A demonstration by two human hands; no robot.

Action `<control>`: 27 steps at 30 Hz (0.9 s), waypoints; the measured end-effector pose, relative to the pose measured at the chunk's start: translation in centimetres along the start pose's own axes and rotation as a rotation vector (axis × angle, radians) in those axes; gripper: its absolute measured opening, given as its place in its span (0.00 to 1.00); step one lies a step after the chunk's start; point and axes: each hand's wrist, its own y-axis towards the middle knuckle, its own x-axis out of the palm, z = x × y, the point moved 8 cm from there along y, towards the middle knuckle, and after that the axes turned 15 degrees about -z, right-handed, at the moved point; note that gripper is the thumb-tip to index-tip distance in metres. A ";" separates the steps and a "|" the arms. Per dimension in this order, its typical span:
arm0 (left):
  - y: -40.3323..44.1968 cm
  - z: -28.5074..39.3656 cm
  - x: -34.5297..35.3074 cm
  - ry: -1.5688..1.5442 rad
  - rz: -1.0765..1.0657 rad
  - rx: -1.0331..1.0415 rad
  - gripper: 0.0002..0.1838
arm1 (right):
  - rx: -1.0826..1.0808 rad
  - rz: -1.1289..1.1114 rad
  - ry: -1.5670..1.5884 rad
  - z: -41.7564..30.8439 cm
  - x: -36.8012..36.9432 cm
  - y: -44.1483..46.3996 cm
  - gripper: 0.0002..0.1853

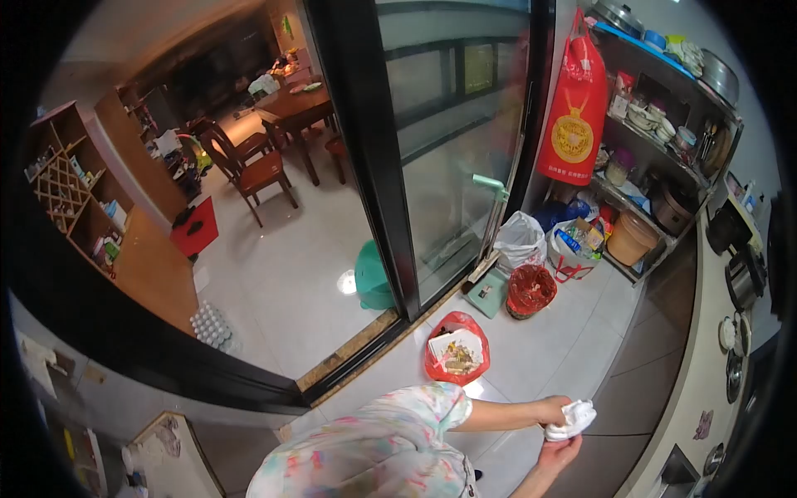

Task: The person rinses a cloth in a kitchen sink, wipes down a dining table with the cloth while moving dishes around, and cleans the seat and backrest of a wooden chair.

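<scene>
My left hand (552, 410) is closed on a bunched white cloth (571, 420), gripping its left side. From below, my right hand (561, 451) is wrapped against the same cloth, its fingers partly hidden. Both hands are together at the lower right, in front of the kitchen cabinets. To their left, on the floor, sits a red plastic bag (458, 349) holding food scraps and white paper-like waste.
A sliding glass door (461, 166) stands beside the floor. Beyond the red bag are a lined bin (531, 290), a green scale-like box (487, 294) and a white bag (521, 236). A loaded shelf (656, 145) and a counter (677, 398) line the right.
</scene>
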 end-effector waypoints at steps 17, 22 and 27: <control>-29.9 1.8 -14.9 -0.568 0.341 0.166 0.29 | 0.352 -0.233 -0.286 22.8 18.8 -4.3 0.19; -36.6 2.2 -19.8 -0.604 0.370 0.268 0.34 | 0.453 -0.278 -0.359 30.0 22.9 -3.7 0.19; -44.0 2.3 -28.9 -0.599 0.414 0.330 0.35 | 0.524 -0.427 -0.385 40.6 29.6 -1.0 0.16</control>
